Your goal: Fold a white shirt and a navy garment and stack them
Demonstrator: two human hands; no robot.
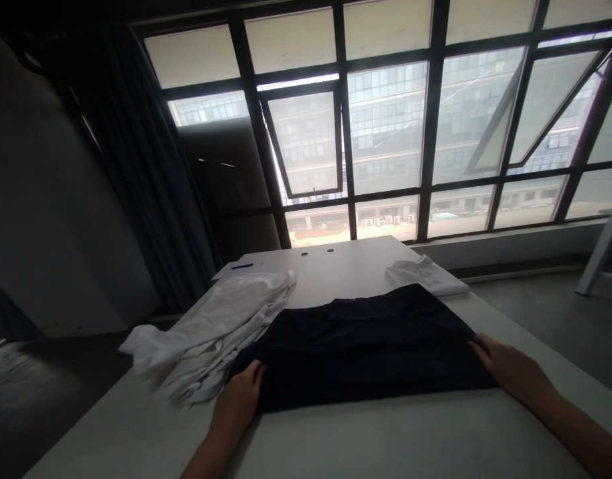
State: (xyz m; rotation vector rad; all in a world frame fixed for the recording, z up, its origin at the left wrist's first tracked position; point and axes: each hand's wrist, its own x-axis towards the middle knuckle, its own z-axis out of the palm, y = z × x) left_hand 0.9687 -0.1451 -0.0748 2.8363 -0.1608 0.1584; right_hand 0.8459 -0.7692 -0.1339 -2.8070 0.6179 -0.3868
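A dark navy cloth garment lies spread across the white table in front of me; its exact kind does not show. My left hand pinches its left edge, thumb on top. At the opposite edge, my right hand grips the cloth with fingers tucked partly beneath it. Left of the garment, a loose heap of white clothes touches its far left side and hangs past the table's left edge. Behind its right corner rests a folded white garment.
The white table has two round cable holes near its far end. On its far left corner lie a paper sheet and a blue pen. Tall windows and a dark curtain stand beyond. Another table is at the right.
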